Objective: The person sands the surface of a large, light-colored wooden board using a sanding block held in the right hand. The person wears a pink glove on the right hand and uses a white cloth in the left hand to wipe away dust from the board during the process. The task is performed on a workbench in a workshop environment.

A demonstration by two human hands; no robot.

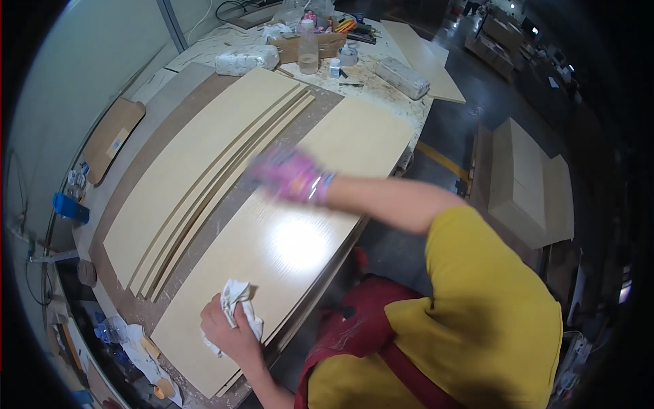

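Observation:
My bare left hand (230, 337) is closed on a crumpled white cloth (236, 293), pressed to the near-left end of a long pale wood-grain board (259, 238). My right hand (289, 175), in a pink patterned glove, is over the far edge of this board. Motion smears its fingers, so I cannot tell whether they hold anything. A bright glare lies on the board's surface between my two hands. Beyond the board, a stack of similar pale boards (197, 170) lies roughly parallel, with uneven edges.
At the table's far end stand a clear bottle (308, 51), a small white bottle (334, 67), a tape roll (347, 54) and wrapped bundles (402, 78). A brown panel (114, 140) and a blue container (71, 208) are at left. Cardboard boxes (521, 184) stand on the floor at right.

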